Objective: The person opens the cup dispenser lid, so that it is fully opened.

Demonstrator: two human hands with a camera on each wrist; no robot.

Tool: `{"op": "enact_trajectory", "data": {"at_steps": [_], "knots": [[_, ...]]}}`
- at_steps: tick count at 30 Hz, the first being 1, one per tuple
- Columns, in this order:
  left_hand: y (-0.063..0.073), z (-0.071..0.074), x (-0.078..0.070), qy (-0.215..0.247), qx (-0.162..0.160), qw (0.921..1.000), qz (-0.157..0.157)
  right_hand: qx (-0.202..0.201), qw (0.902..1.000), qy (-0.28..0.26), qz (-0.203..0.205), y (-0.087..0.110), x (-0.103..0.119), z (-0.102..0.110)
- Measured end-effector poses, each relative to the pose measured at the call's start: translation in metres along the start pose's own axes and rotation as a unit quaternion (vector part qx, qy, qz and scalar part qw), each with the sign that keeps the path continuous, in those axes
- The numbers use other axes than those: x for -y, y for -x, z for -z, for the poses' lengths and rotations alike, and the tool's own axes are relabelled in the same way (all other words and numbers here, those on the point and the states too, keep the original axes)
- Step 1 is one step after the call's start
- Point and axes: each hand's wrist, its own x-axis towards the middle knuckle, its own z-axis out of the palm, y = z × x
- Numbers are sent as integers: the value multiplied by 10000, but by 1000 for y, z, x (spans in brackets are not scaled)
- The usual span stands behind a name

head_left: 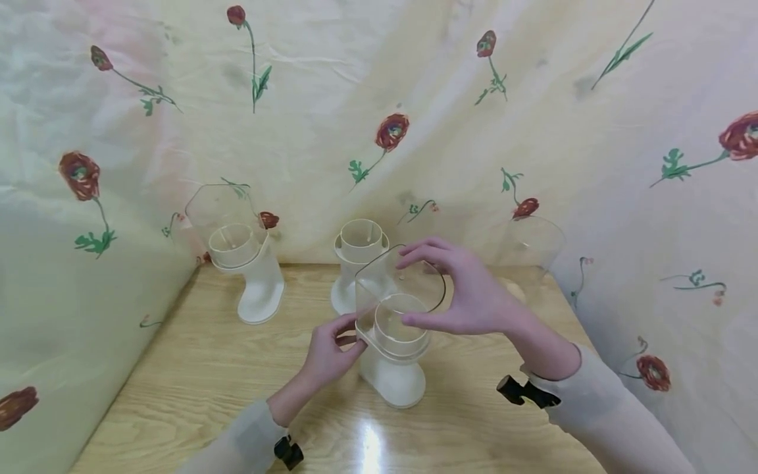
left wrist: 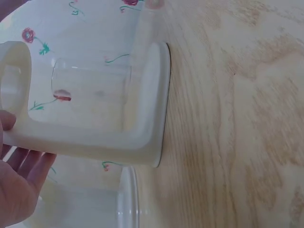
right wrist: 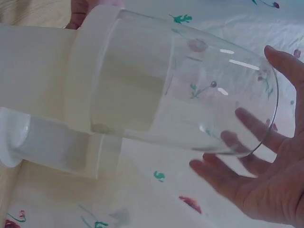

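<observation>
A white stand (head_left: 393, 382) is upright on the table at the centre front, a round collar at its top. Rising from the collar is a clear tapered container (head_left: 370, 296), with a pale cylindrical insert (right wrist: 135, 71) inside its base. My left hand (head_left: 331, 349) grips the stand near the collar; in the left wrist view its thumb (left wrist: 7, 118) lies on the white plastic. Around the container's free rim my right hand (head_left: 468, 289) spreads its thumb and fingers (right wrist: 216, 178). Some fingers show through the clear wall, while the lower ones stand off it.
At the back left is a similar white stand (head_left: 260, 296) with a clear container (head_left: 219, 204) on it. Behind the centre one is another white stand (head_left: 343, 289), without a clear container. A separate clear container (head_left: 541, 240) is at the back right. A flowered cloth (head_left: 308, 145) hangs behind the table.
</observation>
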Motion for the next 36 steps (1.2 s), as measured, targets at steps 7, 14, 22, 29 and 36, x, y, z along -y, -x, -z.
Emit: {"op": "enact_trajectory", "data": {"at_steps": [7,14,22,29,36], "knots": [[-6,1,1,-75,208,9997,79,-192,9954,935,-48,-1,16,-5],[2,-3,0,-20,-150,9998,163,-194,9964,691,448,-8,4,-6],[2,7,3,-104,404,9991,20,346,9972,396,525,-15,-3,2],[-23,22,21,333,1979,9797,27,576,9926,1070,10,-17,5,1],[-34,22,29,556,2120,9755,163,834,9941,625,304,-23,-6,5]]}}
